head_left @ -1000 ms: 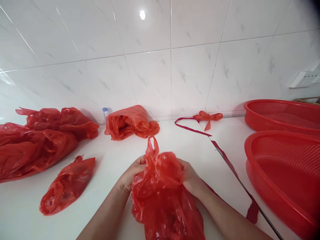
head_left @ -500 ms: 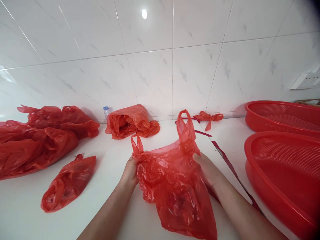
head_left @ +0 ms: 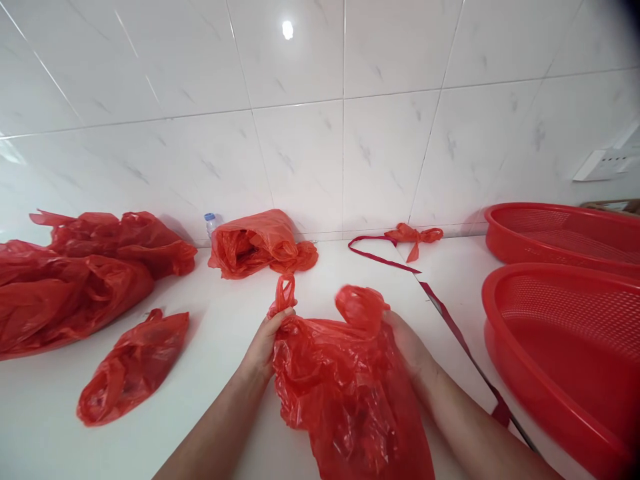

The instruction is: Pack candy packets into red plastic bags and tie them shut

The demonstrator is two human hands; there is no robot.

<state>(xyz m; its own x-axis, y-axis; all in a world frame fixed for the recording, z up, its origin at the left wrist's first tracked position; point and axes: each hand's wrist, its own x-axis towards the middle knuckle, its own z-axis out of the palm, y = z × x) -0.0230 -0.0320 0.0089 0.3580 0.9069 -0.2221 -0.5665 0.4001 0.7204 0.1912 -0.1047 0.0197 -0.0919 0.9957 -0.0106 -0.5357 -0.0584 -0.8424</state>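
Observation:
A thin, crinkled red plastic bag (head_left: pixel 350 393) hangs between my two hands in front of me, its body low over the white tabletop. My left hand (head_left: pixel 265 343) is closed on the bag's upper left side, just below a handle loop that stands up. At the upper right side, my right hand (head_left: pixel 403 337) grips the bag too; its fingers are mostly hidden behind the plastic. The right handle loop is folded over toward the middle and blurred. Whatever lies inside the bag, if anything, I cannot make out.
Left lie a large heap of red bags (head_left: pixel 75 287) and a smaller red bag (head_left: pixel 135 373). By the tiled wall sit a bundled red bag (head_left: pixel 260 240), a blue-capped bottle (head_left: pixel 211 223) and a knotted red bag (head_left: pixel 414 235). Dark red ribbon (head_left: pixel 450 323) runs toward red plastic baskets (head_left: pixel 505 373).
The right handle loop, upright before, has folded down toward the middle. The bag's top edge has dropped a little, and both hands still grip it.

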